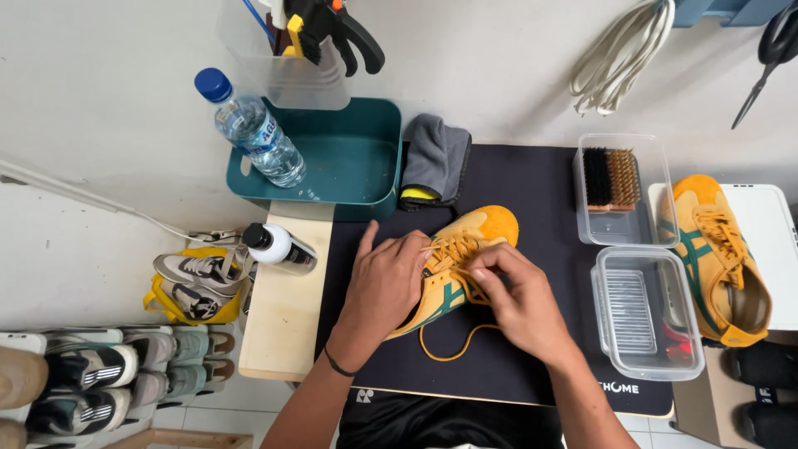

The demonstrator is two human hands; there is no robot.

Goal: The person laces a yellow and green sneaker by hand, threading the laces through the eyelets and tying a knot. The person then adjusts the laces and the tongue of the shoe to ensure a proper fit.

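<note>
A yellow sneaker (pixel 482 229) with green stripes lies on a black mat (pixel 532 179), toe pointing up and right. My left hand (pixel 384 287) rests over its heel and side, index finger stretched out. My right hand (pixel 519 295) pinches the yellow lace (pixel 453 249) near the eyelets. A loose loop of lace (pixel 449 353) trails onto the mat below the shoe.
The matching sneaker (pixel 719 258) sits on a white box at right. Two clear plastic boxes, one with a brush (pixel 611 179), stand beside the mat. A teal tub (pixel 349 158), water bottle (pixel 249 129), grey cloth (pixel 436 158) and small black-capped bottle (pixel 278 248) are at left. Shoes fill a rack (pixel 108 370) below left.
</note>
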